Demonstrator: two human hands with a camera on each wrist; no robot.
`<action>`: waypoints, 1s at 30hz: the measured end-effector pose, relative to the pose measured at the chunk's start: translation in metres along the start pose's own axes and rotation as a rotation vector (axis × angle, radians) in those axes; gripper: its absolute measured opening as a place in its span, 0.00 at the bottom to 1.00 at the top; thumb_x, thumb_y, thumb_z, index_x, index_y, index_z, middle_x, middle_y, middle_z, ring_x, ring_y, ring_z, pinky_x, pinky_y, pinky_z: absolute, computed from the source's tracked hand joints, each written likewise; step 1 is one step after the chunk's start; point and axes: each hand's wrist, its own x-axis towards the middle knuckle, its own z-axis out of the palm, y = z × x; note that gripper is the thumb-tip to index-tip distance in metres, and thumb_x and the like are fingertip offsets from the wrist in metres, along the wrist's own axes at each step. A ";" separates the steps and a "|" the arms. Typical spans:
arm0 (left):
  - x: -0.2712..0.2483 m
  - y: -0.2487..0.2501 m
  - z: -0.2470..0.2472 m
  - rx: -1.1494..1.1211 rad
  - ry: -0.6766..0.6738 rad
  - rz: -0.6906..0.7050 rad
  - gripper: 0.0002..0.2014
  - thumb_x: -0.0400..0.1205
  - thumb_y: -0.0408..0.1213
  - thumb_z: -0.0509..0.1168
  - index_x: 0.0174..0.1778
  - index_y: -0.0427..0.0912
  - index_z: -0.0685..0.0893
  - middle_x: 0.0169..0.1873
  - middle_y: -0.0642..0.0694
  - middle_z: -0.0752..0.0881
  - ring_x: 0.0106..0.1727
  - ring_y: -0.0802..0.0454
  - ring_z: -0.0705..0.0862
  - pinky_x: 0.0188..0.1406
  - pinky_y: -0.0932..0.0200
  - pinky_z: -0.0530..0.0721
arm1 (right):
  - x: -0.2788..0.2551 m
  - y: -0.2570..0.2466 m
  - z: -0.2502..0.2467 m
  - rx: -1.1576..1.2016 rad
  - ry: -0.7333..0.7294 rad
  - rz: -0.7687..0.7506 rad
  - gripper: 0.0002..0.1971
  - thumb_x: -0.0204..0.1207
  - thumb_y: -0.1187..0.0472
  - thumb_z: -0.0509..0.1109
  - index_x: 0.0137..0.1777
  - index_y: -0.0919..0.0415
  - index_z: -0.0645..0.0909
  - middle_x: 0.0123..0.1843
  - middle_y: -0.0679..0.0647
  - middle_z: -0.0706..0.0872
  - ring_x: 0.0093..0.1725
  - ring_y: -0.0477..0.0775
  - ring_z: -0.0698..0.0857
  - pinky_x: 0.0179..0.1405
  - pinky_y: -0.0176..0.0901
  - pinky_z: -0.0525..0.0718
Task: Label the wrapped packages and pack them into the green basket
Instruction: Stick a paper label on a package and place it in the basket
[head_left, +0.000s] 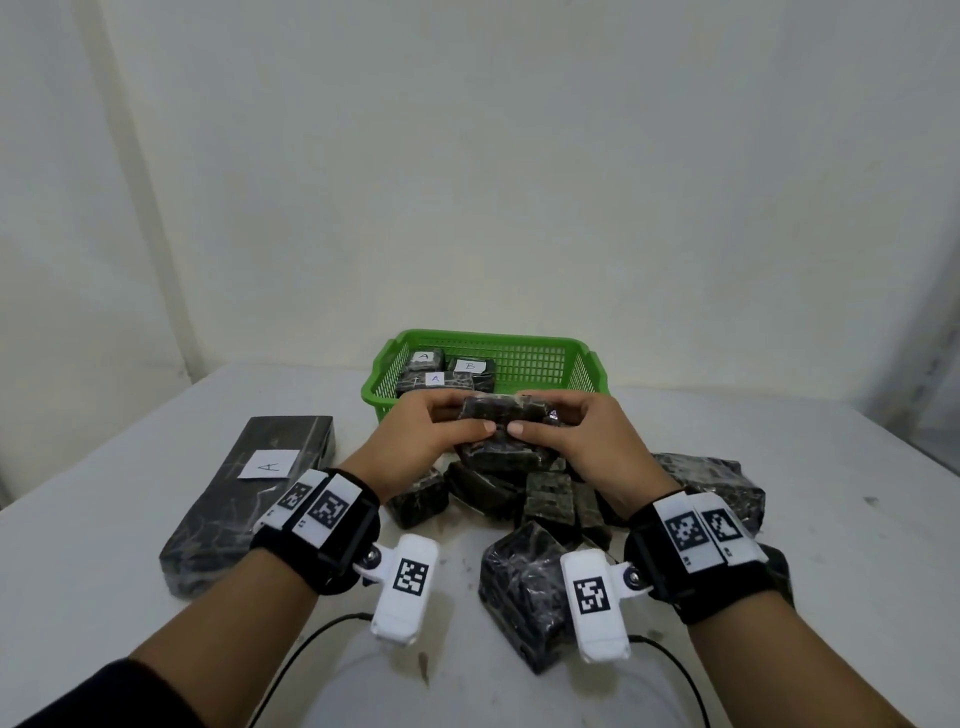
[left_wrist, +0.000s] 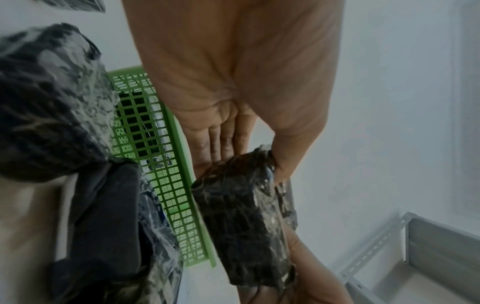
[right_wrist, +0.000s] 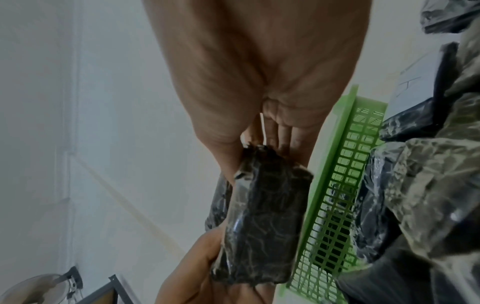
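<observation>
A small dark package wrapped in clear film (head_left: 506, 408) (left_wrist: 244, 222) (right_wrist: 262, 218) is held in the air just in front of the green basket (head_left: 540, 347) (left_wrist: 179, 185) (right_wrist: 337, 185). My left hand (head_left: 441, 423) grips its left end and my right hand (head_left: 566, 426) grips its right end, thumbs on the near side. No label shows on it. The basket holds three wrapped packages with white labels: A (head_left: 425, 357), B (head_left: 470, 366) and A (head_left: 435, 379).
A heap of several unlabelled wrapped packages (head_left: 535, 499) lies on the white table (head_left: 104, 597) below my hands. A long dark package with an A label (head_left: 270, 464) lies at the left. A larger wrapped bundle (head_left: 717, 483) sits at the right. Walls stand close behind the table.
</observation>
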 end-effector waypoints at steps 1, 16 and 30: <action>0.003 0.001 0.002 -0.006 0.010 0.005 0.16 0.80 0.26 0.75 0.65 0.35 0.89 0.57 0.37 0.93 0.61 0.38 0.92 0.68 0.42 0.87 | 0.002 0.000 -0.002 0.022 -0.007 0.014 0.20 0.70 0.67 0.87 0.62 0.59 0.91 0.53 0.54 0.96 0.56 0.55 0.95 0.64 0.49 0.91; 0.026 -0.007 0.021 -0.055 -0.042 -0.041 0.18 0.79 0.38 0.76 0.64 0.39 0.89 0.59 0.39 0.93 0.64 0.39 0.90 0.74 0.32 0.81 | 0.019 0.007 -0.017 0.146 0.062 0.039 0.19 0.67 0.63 0.89 0.58 0.62 0.91 0.49 0.58 0.97 0.49 0.58 0.96 0.53 0.50 0.94; 0.033 -0.021 0.029 -0.072 0.060 -0.038 0.22 0.73 0.44 0.80 0.61 0.40 0.90 0.56 0.41 0.94 0.61 0.41 0.91 0.71 0.34 0.83 | 0.021 0.020 -0.019 0.209 0.069 0.107 0.19 0.70 0.67 0.86 0.62 0.61 0.90 0.51 0.62 0.96 0.51 0.65 0.96 0.58 0.58 0.93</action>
